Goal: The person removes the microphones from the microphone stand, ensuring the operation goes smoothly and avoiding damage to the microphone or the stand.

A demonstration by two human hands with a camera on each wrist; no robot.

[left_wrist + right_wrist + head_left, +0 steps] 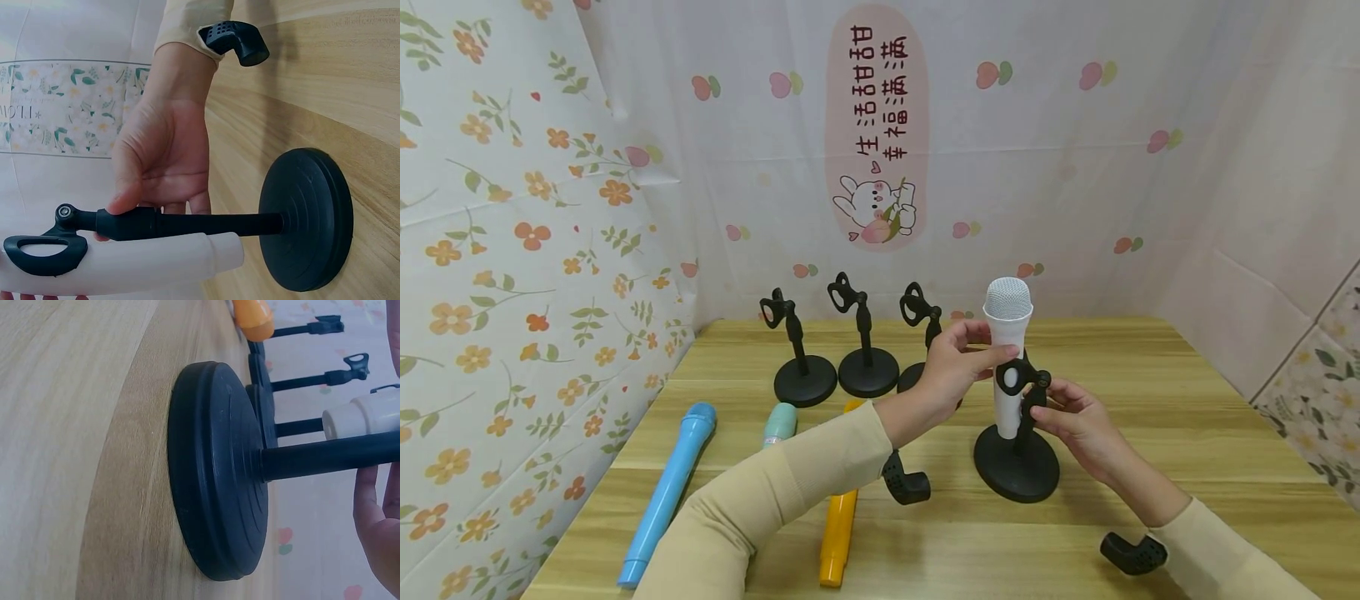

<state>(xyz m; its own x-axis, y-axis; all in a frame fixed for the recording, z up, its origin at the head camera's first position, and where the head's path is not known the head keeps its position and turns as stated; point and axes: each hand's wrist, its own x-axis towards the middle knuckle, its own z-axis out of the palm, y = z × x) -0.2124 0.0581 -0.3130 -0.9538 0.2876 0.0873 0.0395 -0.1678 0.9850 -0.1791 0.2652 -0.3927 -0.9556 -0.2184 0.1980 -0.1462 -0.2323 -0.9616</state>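
Note:
My left hand (pixel 958 358) grips the upper body of a white microphone (pixel 1007 408) with a silver mesh head. The microphone stands upright, head up, against the clip (pixel 1037 379) of a black desktop stand, whose round base (pixel 1017 483) rests on the table. My right hand (pixel 1082 429) holds the stand's stem just below the clip, thumb in front. In the left wrist view, the clip's ring curves around the side of the white microphone (pixel 156 259). Its narrower bottom end (pixel 340 422) shows beside the stem in the right wrist view.
Three more black stands (pixel 805 383) stand in a row at the back, the rightmost partly behind my left hand. Blue (pixel 666 492), mint (pixel 781 421) and orange (pixel 838 533) microphones lie at the left, the latter two partly under my left sleeve. A patterned cloth (pixel 737 192) hangs behind.

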